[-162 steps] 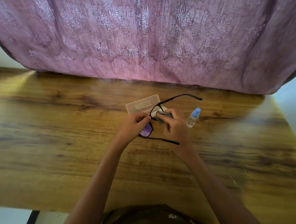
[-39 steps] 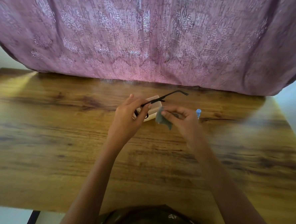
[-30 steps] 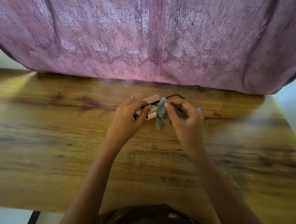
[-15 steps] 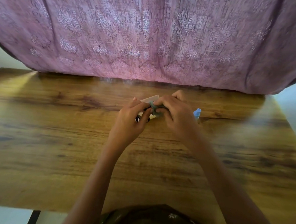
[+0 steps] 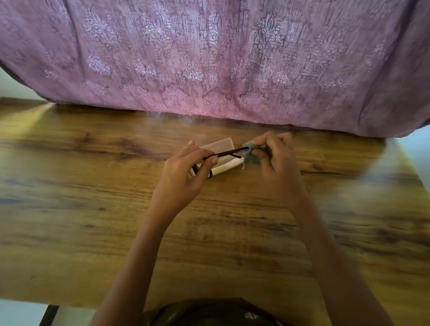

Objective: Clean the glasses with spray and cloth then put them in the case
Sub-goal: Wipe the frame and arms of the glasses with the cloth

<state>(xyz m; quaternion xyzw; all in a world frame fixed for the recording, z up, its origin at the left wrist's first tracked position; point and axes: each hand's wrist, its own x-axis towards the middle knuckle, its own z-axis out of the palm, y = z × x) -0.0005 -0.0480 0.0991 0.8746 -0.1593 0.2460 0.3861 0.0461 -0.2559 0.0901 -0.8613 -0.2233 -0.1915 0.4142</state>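
The left hand (image 5: 183, 171) grips the black glasses (image 5: 224, 154) at the front of the frame, fingers curled round it, one thin temple arm jutting out to the right. The right hand (image 5: 274, 161) pinches a small grey cloth (image 5: 251, 156) round the far end of that temple arm, the soft, crumpled fabric bunched between thumb and fingertips. Both are held just above the case (image 5: 224, 151), a pale, flat rectangular thing with rounded corners lying on the tabletop (image 5: 80, 205) toward the middle of its far edge (any lettering on it is too blurred to read). The tabletop is wood-grained brown with dark streaks. Along its far edge hangs a mauve drape (image 5: 216, 49), crinkled and woven with a paler floral pattern. The spray bottle is hidden from here.
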